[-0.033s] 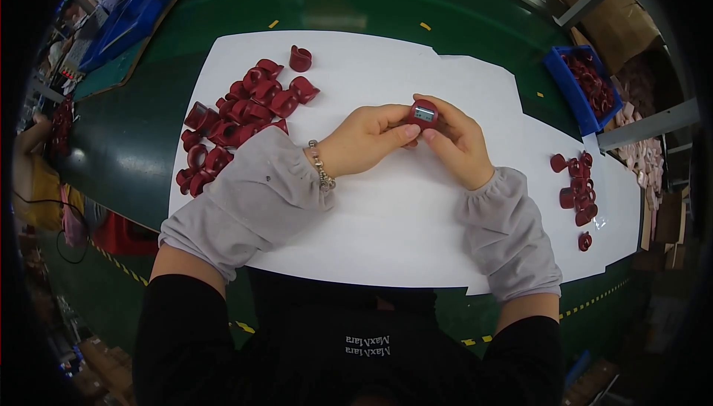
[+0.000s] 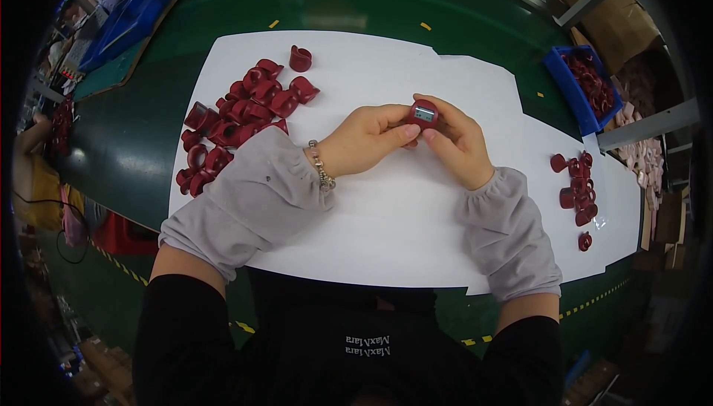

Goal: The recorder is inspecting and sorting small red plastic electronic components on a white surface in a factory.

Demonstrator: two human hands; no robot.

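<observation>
A small red gadget (image 2: 423,115) with a grey display sits between the two hands, above the middle of the white paper (image 2: 371,235), display facing up. The left hand (image 2: 365,139) pinches its left side between thumb and forefinger; the right hand (image 2: 460,145) pinches from the right, forefinger at the far edge, thumb at the near one. How the remaining fingers lie underneath, I cannot tell. The grip looks to be mostly fingertips — if one hand eases off unevenly, the gadget could twist or drop.

To the left lies a heap of curved red pieces (image 2: 249,109), with one loose piece (image 2: 300,59) at its far end. The left grey sleeve (image 2: 260,191) overlaps the heap in view; a backward sweep of that forearm might scatter the nearest ones. Well to the right is a smaller red cluster (image 2: 578,187) — beyond it, a blue bin (image 2: 570,102).
</observation>
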